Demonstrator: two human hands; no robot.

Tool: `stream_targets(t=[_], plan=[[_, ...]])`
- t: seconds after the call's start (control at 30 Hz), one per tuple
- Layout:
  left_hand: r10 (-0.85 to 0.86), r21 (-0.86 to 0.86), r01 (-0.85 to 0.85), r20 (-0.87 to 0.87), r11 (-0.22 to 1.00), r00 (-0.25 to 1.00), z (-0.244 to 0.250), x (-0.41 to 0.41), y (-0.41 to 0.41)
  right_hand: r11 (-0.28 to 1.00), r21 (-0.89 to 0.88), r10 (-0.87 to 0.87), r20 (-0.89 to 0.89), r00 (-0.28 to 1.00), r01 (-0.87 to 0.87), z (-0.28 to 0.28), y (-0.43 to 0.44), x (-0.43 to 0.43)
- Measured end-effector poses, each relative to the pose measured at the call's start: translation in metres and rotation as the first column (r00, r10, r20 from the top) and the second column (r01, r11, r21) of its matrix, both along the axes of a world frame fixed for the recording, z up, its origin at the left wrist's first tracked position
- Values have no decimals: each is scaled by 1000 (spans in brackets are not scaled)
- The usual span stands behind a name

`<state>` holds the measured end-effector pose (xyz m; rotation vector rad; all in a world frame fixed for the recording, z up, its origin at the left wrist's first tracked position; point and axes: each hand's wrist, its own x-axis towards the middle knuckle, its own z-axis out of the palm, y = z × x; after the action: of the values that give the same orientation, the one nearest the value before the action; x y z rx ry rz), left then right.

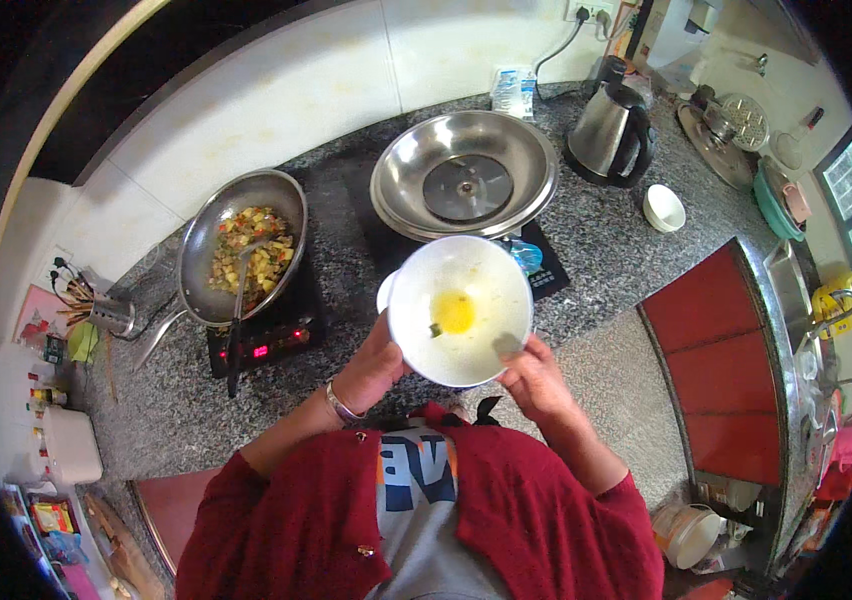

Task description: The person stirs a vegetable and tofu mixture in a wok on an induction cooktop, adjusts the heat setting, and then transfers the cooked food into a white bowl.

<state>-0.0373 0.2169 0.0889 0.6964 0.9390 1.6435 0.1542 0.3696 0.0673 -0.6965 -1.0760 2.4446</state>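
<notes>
A white bowl is held between my two hands in front of my chest, tipped so its inside faces me. A small pool of yellow liquid and a dark green scrap lie at its bottom. My left hand grips the left rim, below a white handle-like tab. On the lower right, my right hand holds the rim with the thumb at the edge. To the left, a wok with diced food and a metal spatula sits on a lit induction cooker.
A steel pan lid or basin rests on a second cooker. Farther right stand a steel kettle and a small white bowl. A steel utensil holder with chopsticks is beyond the wok handle. Red cabinets bound the right side.
</notes>
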Motion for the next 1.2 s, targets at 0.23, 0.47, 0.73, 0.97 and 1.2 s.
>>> stream_targets(t=[0.23, 0.47, 0.73, 0.97, 1.2], plan=[[384, -115, -367, 235, 923, 893, 10, -25, -51, 906, 234, 382, -90, 920, -354, 14, -27, -45], [385, -9, -413, 384, 911, 839, 55, -88, -109, 97, 894, -538, 416, 733, -437, -87, 30, -67], [273, 79, -365, 525, 928, 806, 78, -106, -161, 395, 885, -512, 435, 741, -247, -106, 40, -69], [386, -74, -392, 411, 917, 826, 52, -113, -205, 956, 125, -239, -192, 952, 265, -20, 26, -21], [480, -268, -413, 280, 870, 831, 5, -121, -225, 932, 275, 288, -165, 943, -237, 22, -39, -123]])
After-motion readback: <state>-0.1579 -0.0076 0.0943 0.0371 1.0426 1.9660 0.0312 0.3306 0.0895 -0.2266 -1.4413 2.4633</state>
